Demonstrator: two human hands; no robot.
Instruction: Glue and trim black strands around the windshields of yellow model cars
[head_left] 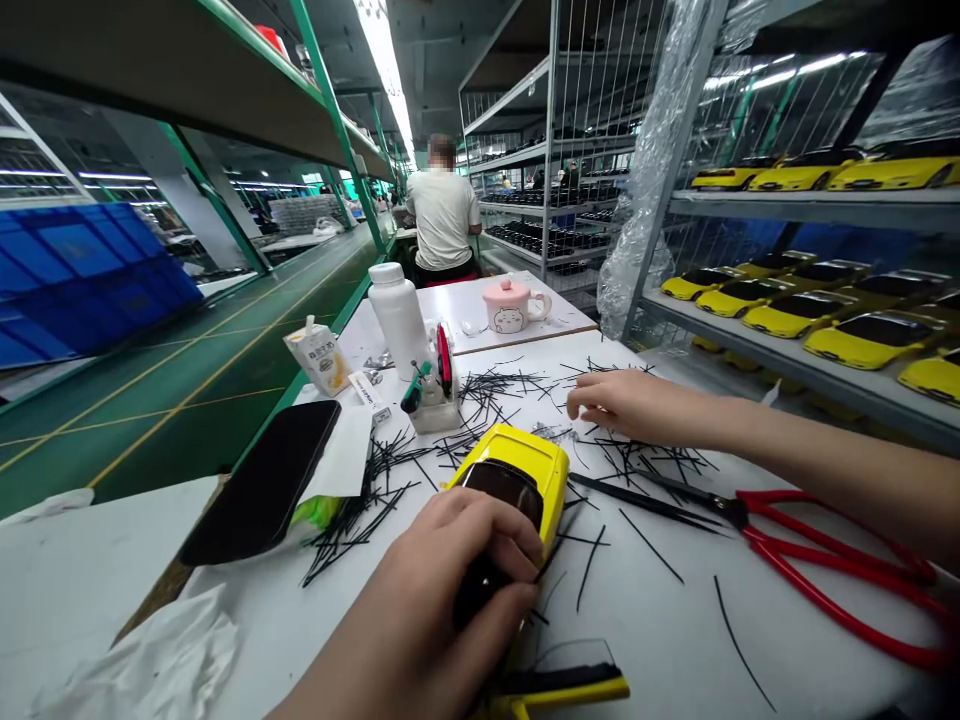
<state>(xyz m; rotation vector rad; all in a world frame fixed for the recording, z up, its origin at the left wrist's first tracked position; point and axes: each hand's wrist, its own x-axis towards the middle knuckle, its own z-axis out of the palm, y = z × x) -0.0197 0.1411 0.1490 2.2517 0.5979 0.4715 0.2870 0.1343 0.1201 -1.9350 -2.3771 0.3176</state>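
Note:
A yellow toy car body (517,475) with a dark windscreen lies on the white table (660,620) in front of me. My left hand (442,590) is wrapped over its near end, fingers closed on it. My right hand (630,405) reaches out over a scatter of thin black sticks (495,390) beyond the car, fingertips pinched down among them; what they hold is too small to make out. Red-handled scissors (810,550) lie just under my right forearm.
A black phone (262,480), a small drink carton (319,358), a white bottle (399,315) and a pink lidded mug (510,305) stand further back. A green conveyor (172,380) runs on the left. Shelves of yellow cars (825,310) line the right. A person in a white shirt (442,215) sits ahead.

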